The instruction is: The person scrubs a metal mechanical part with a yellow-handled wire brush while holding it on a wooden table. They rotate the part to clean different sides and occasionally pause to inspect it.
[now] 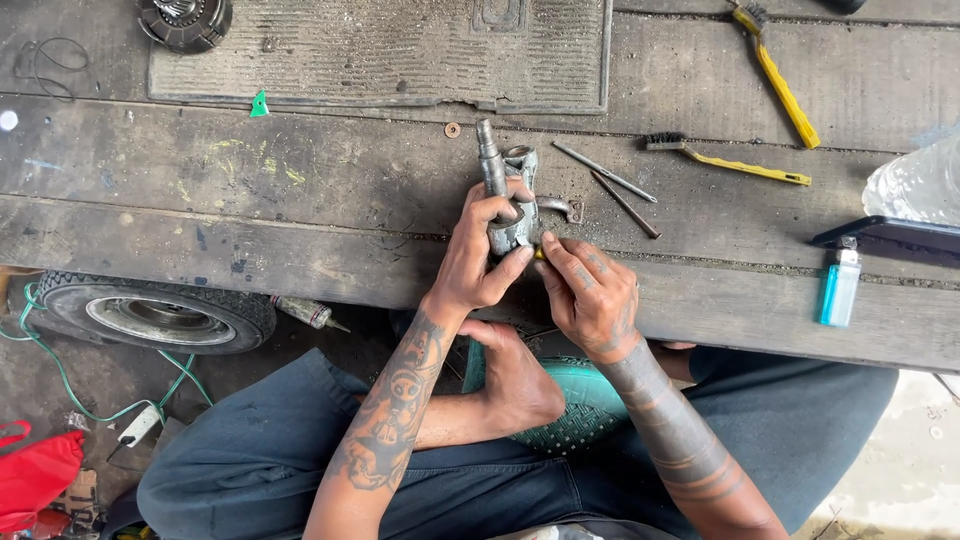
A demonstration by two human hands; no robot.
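Left hand (475, 265) clamped round grey metal part (508, 205) at tabletop (300, 180) edge; right hand (590, 295) fingers pinched on small brass piece (539, 254) beside it. Probably heavy, rigid, greasy: best gripped round the body.

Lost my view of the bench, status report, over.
Left hand grips grey metal carburettor-like part on worn wooden bench. Right hand pinches a small brass piece at its base. Nothing in the way.

Left hand (478, 262): I see it gripping a grey metal part (506, 200).
Right hand (588, 290): pinches its lower end.
Brushes (735, 164): two o'clock.
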